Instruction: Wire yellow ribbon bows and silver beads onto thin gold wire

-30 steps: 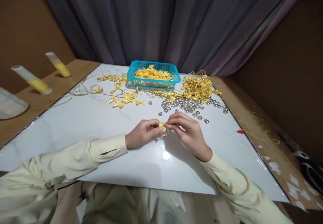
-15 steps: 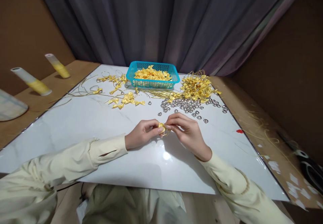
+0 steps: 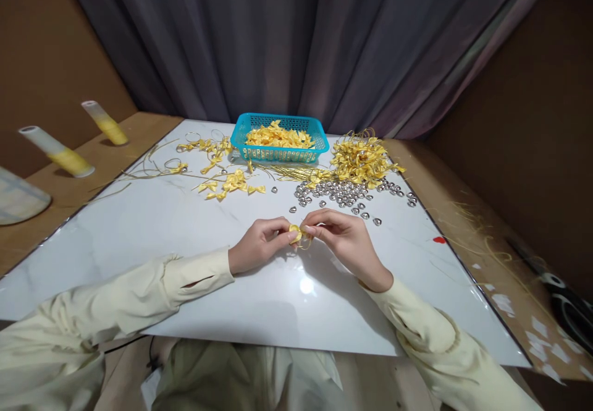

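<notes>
Over the middle of the white tabletop (image 3: 185, 232), my left hand (image 3: 260, 244) pinches a small yellow ribbon bow (image 3: 295, 233) between thumb and fingers. My right hand (image 3: 343, 238) meets it from the right, thumb and forefinger closed at the bow's edge on a thin gold cord (image 3: 304, 244) that loops just below. The fingertips hide part of the bow and the cord's ends. Beyond my hands lies a spread of small silver heart-shaped pieces (image 3: 340, 193). Loose yellow bows (image 3: 234, 180) rest farther left.
A turquoise basket (image 3: 238, 145) of yellow bows stands at the back. To its right is a heap of corded bows (image 3: 361, 157); gold cords (image 3: 287, 172) lie in front. Ribbon spools (image 3: 69, 159) stand at left. Scissors (image 3: 567, 306) and paper scraps (image 3: 503, 303) lie at right.
My right hand has shifted slightly right and rolled a little, its fingers still closed by the bow. The cord loop shows more clearly below. My left hand has hardly moved.
</notes>
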The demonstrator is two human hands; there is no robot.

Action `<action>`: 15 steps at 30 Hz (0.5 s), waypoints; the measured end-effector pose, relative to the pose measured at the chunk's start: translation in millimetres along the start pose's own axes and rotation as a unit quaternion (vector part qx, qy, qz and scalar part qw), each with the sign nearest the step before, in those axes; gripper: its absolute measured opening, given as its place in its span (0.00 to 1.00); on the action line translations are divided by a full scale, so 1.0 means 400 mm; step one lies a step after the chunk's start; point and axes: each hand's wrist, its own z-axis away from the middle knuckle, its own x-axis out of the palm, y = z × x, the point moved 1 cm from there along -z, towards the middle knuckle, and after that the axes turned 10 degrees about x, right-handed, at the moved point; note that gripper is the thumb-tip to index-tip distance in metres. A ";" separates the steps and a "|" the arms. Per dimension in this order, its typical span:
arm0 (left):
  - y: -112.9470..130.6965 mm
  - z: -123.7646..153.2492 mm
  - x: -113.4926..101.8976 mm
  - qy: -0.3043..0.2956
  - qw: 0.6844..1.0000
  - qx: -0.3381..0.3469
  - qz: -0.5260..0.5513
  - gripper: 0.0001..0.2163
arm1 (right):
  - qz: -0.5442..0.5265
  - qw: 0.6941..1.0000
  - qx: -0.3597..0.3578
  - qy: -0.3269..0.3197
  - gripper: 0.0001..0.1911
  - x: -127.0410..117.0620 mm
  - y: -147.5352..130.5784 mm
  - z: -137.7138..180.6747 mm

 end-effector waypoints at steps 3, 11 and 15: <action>-0.001 -0.001 -0.002 -0.005 1.000 -0.008 0.002 0.12 | -0.030 0.999 0.035 -0.004 0.04 0.001 0.001 0.000; -0.001 -0.007 -0.003 -0.029 0.997 -0.061 0.038 0.12 | -0.015 1.000 0.026 -0.006 0.05 0.002 -0.001 -0.001; -0.001 -0.010 -0.005 -0.034 0.995 -0.080 0.052 0.11 | -0.003 1.000 0.021 -0.012 0.04 0.001 0.000 0.000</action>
